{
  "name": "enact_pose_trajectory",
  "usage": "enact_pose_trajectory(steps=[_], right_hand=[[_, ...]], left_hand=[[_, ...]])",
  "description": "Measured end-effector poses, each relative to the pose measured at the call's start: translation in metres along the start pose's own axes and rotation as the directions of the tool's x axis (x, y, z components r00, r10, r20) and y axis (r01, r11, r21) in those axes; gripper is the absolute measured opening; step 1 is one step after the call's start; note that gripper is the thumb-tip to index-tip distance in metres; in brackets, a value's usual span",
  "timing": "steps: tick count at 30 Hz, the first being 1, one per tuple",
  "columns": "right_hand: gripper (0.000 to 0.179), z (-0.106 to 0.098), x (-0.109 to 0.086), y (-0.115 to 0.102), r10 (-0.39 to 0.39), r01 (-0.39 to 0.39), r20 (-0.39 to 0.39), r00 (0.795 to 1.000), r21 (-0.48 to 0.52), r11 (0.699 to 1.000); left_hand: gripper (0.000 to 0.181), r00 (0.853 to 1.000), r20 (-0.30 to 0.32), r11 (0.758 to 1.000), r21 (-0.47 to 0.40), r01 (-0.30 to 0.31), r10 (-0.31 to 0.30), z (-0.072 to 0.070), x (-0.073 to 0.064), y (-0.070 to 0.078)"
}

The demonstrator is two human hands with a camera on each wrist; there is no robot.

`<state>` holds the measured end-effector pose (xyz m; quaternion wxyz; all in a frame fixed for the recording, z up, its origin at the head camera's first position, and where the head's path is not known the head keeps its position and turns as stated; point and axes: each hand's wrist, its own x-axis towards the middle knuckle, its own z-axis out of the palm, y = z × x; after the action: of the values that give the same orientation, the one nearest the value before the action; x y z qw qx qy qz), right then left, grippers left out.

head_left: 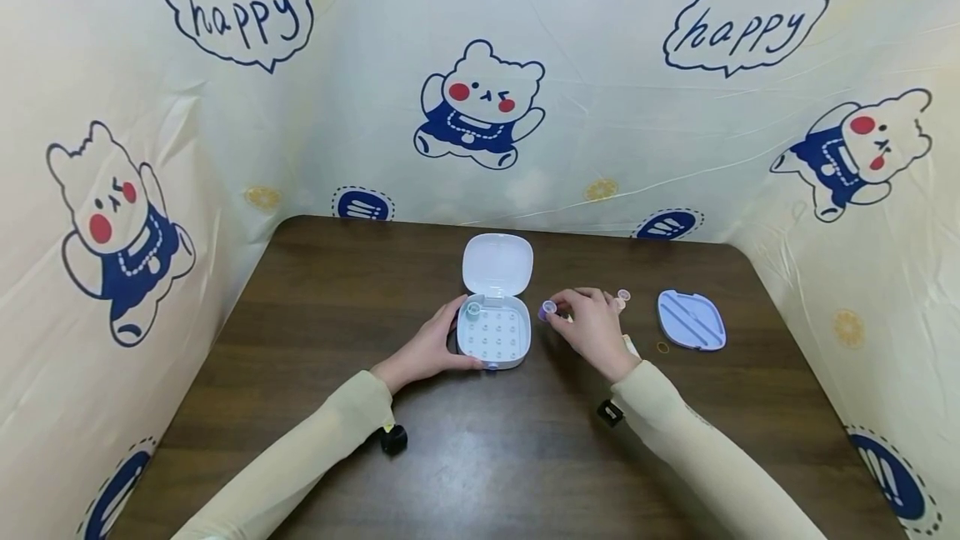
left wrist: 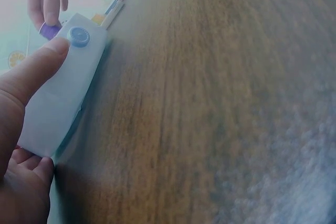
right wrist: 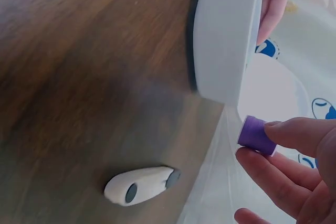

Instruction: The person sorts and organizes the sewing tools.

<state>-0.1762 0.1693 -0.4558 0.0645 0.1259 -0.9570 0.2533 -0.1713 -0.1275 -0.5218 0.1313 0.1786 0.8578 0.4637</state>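
A white sewing box [head_left: 507, 347] stands on the table with its rounded lid [head_left: 498, 263] raised. Rows of small pegs line its inside, and a pale teal thread spool [head_left: 473, 311] sits in the far left corner. My left hand [head_left: 429, 348] grips the box from the left, thumb at the front near a round blue button [left wrist: 79, 36], fingers along the side. Just right of the box, my right hand [head_left: 592, 330] pinches a purple thread spool [right wrist: 257, 136] between thumb and fingers.
Beyond the right hand is a pale pink spool [head_left: 622, 297], partly hidden. Farther right lie a blue slotted tray [head_left: 692, 320] and a small yellowish ring [head_left: 662, 347]. A small white object with dark ovals [right wrist: 140, 185] rests on the table [head_left: 480, 457]. Printed cloth hangs around the table.
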Motion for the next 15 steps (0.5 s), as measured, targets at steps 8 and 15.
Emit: enact_pose_trajectory(steps=[8,15], right_hand=[[0.018,0.006,0.005,-0.010,-0.028,0.028,-0.008,1.000,-0.004,1.000],[0.017,0.013,0.009,-0.020,-0.016,0.016,0.023,1.000,0.018,1.000]], left_hand=[[0.122,1.000,-0.006,1.000,-0.011,-0.003,0.003,-0.001,0.000,0.001],[0.123,1.000,-0.008,1.000,-0.014,-0.001,0.000,0.000,0.000,0.001]])
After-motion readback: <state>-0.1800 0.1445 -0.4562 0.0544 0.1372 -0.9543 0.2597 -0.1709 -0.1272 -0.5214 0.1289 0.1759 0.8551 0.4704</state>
